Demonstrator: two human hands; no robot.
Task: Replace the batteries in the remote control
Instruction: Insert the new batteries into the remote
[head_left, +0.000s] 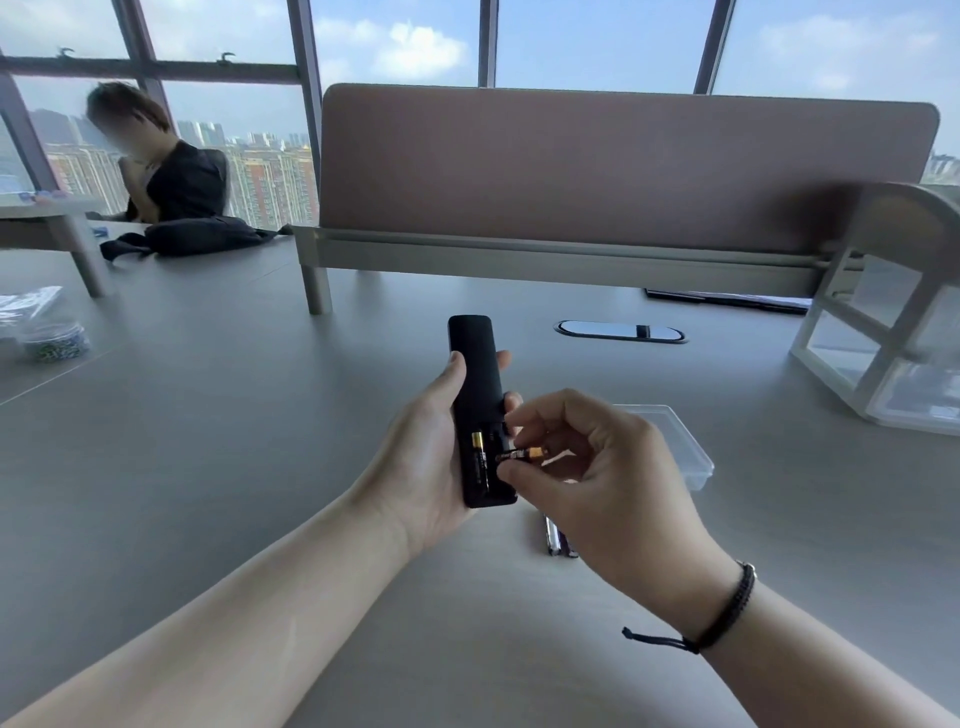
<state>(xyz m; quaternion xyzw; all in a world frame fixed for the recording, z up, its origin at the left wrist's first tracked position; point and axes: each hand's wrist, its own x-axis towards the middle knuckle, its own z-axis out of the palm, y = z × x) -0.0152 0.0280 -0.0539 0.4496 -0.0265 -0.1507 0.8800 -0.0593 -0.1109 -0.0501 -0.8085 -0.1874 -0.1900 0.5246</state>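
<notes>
Nearest, at 5 o'clock, a black cord bracelet (727, 618) circles the right wrist. The right hand (613, 478) sits just right of centre, its thumb and forefinger closed on a battery (522, 455) that lies crosswise, one end touching the right edge of the remote (475, 410). The left hand (421, 462), at about 9 o'clock from the right one, wraps the remote from beneath: thumb along its left edge, fingers (503, 357) curled round the right edge. The remote is held above the tabletop (208, 467), back side up, long axis pointing to 12 o'clock, its cover off. A second battery (479, 460) lies seated lengthwise in the left slot of the open bay, gold end toward 12 o'clock. Just below the right hand, at 6 o'clock from the remote, dark slim items (556, 538) rest on the tabletop; I cannot tell what they are. Behind the right hand, at 3 o'clock, stands a clear plastic box (685, 447). Farther off at 1 o'clock is an oval cable port (621, 331), at 3 o'clock a white rack (883, 332), at 9 o'clock a small jar (54, 340). At 12 o'clock rises a divider (623, 166), and at 10 o'clock another person (176, 182) sits before the windows.
</notes>
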